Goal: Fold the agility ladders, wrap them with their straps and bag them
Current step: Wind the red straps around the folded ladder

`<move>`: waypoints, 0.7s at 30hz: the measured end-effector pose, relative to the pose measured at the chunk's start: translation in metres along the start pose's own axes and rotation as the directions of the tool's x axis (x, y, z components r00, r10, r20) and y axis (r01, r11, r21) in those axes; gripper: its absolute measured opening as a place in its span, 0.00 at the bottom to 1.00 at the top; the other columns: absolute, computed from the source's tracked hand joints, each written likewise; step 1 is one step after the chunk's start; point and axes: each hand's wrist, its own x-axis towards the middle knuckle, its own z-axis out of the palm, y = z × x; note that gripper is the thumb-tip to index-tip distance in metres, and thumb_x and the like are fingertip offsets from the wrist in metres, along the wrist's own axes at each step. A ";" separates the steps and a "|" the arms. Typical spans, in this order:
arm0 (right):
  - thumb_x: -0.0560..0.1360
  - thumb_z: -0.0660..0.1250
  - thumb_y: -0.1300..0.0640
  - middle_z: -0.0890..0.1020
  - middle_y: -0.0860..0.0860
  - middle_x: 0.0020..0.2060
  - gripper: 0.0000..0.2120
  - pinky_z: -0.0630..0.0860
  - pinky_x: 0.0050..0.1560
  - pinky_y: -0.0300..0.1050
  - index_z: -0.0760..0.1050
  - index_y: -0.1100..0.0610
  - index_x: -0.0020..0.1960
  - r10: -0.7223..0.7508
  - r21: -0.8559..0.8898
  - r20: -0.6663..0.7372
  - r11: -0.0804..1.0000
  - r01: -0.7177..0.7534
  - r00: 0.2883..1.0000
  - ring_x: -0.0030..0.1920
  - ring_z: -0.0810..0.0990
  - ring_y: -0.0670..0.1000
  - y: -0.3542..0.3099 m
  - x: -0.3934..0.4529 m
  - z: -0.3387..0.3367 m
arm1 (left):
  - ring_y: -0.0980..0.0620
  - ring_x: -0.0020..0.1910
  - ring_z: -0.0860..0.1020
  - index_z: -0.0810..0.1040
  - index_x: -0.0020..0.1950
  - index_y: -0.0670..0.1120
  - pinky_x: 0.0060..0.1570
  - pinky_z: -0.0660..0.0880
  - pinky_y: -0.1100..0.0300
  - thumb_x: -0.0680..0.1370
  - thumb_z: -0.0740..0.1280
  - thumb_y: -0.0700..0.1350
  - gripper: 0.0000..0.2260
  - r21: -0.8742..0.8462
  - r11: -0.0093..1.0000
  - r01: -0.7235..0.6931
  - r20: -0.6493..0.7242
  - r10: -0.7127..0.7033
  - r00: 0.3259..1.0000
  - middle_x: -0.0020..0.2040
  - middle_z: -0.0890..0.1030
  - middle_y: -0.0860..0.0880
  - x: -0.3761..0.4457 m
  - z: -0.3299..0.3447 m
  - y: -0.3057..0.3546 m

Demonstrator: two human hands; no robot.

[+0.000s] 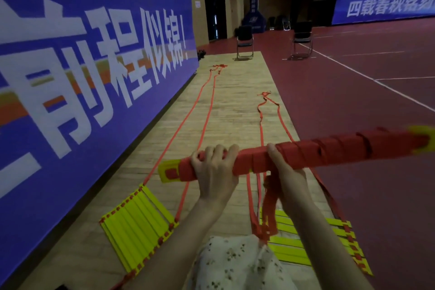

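Observation:
I hold a folded agility ladder bundle level in front of me: yellow rungs stacked into a bar and wound round with red strap. My left hand grips it near its left end. My right hand grips its middle, where a loose tail of red strap hangs down. On the floor lie two more folded stacks of yellow rungs, one at the lower left and one at the lower right. Their red straps trail away across the wooden strip.
A tall blue banner walls off the left side. The wooden strip borders red court floor on the right. Two folding chairs stand far ahead. My floral skirt fills the lower middle.

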 end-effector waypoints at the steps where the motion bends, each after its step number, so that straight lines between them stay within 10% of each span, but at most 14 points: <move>1: 0.70 0.75 0.49 0.74 0.48 0.25 0.12 0.70 0.30 0.43 0.76 0.55 0.40 0.021 0.106 -0.024 0.994 -0.018 0.999 0.25 0.71 0.49 0.004 -0.002 0.004 | 0.47 0.46 0.76 0.78 0.53 0.53 0.50 0.66 0.48 0.60 0.76 0.46 0.23 0.022 0.999 -0.038 -0.020 0.039 0.999 0.44 0.78 0.51 0.000 -0.001 0.001; 4: 0.68 0.75 0.54 0.74 0.49 0.29 0.10 0.70 0.29 0.41 0.75 0.56 0.41 -0.100 0.253 0.083 0.964 0.076 0.992 0.30 0.72 0.48 0.006 0.007 -0.001 | 0.47 0.50 0.77 0.75 0.58 0.55 0.53 0.69 0.49 0.64 0.73 0.56 0.24 -0.042 0.987 -0.156 0.238 0.162 0.958 0.49 0.79 0.52 0.014 -0.018 -0.006; 7: 0.60 0.80 0.49 0.77 0.55 0.35 0.19 0.74 0.34 0.43 0.77 0.58 0.42 -0.227 0.189 0.249 0.965 0.182 0.942 0.37 0.77 0.52 0.004 0.012 -0.009 | 0.51 0.46 0.79 0.76 0.54 0.53 0.45 0.73 0.60 0.68 0.74 0.54 0.17 -0.431 0.901 0.058 0.799 0.350 0.489 0.47 0.82 0.52 0.050 -0.037 -0.021; 9: 0.61 0.78 0.48 0.78 0.55 0.35 0.18 0.76 0.37 0.46 0.78 0.59 0.42 -0.224 0.115 0.308 0.974 0.197 0.925 0.38 0.79 0.52 0.000 0.015 -0.008 | 0.53 0.37 0.80 0.77 0.49 0.48 0.37 0.75 0.63 0.69 0.76 0.42 0.12 -0.502 0.788 0.356 0.861 0.420 0.286 0.40 0.81 0.49 0.059 -0.039 -0.026; 12: 0.66 0.76 0.46 0.77 0.53 0.30 0.13 0.72 0.38 0.50 0.79 0.55 0.38 -0.211 -0.142 0.292 0.955 0.261 0.933 0.33 0.76 0.52 -0.014 0.018 -0.009 | 0.56 0.31 0.79 0.75 0.47 0.48 0.32 0.75 0.63 0.69 0.73 0.37 0.11 -0.528 0.736 0.424 0.823 0.320 0.468 0.36 0.79 0.48 0.046 -0.031 -0.021; 16: 0.71 0.71 0.40 0.79 0.51 0.26 0.23 0.72 0.27 0.39 0.80 0.62 0.43 -0.027 -0.294 0.122 0.954 0.062 0.992 0.24 0.76 0.50 -0.016 0.010 -0.003 | 0.47 0.50 0.79 0.72 0.59 0.54 0.44 0.71 0.56 0.70 0.68 0.46 0.18 -0.212 0.977 -0.036 0.498 0.139 0.856 0.50 0.80 0.51 0.028 -0.028 -0.009; 21: 0.70 0.75 0.50 0.71 0.51 0.23 0.14 0.66 0.25 0.40 0.75 0.60 0.41 0.100 0.144 -0.039 0.985 -0.093 0.994 0.22 0.70 0.49 0.001 0.010 0.010 | 0.45 0.40 0.80 0.76 0.54 0.47 0.38 0.74 0.54 0.59 0.74 0.43 0.24 0.035 0.956 -0.291 0.192 0.279 0.941 0.43 0.78 0.48 0.009 -0.024 0.008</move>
